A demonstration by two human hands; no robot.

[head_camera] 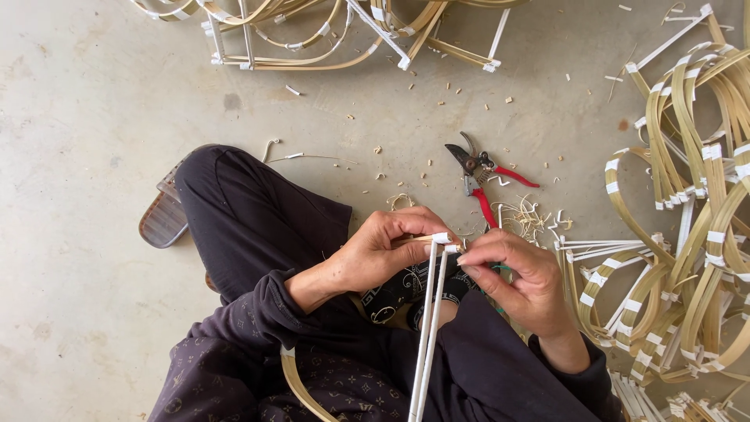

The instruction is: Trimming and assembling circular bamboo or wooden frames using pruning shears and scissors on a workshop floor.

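Both hands, left and right, pinch the taped top of two pale strips at centre frame; red pruners lie just above on the floor.

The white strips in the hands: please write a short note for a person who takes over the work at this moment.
Left hand: pinches the top ends of the two white strips, where a white band wraps them.
Right hand: fingertips on the same wrapped end, from the other side.
The strips run down over the lap, and a bent cane strip lies there too.
Red-handled shears lie on the floor ahead, among shavings.
Done: piles of bent, white-banded cane pieces lie to the right and at the top.
Left: the binding at this end looks unfinished; I cannot tell how far along it is.
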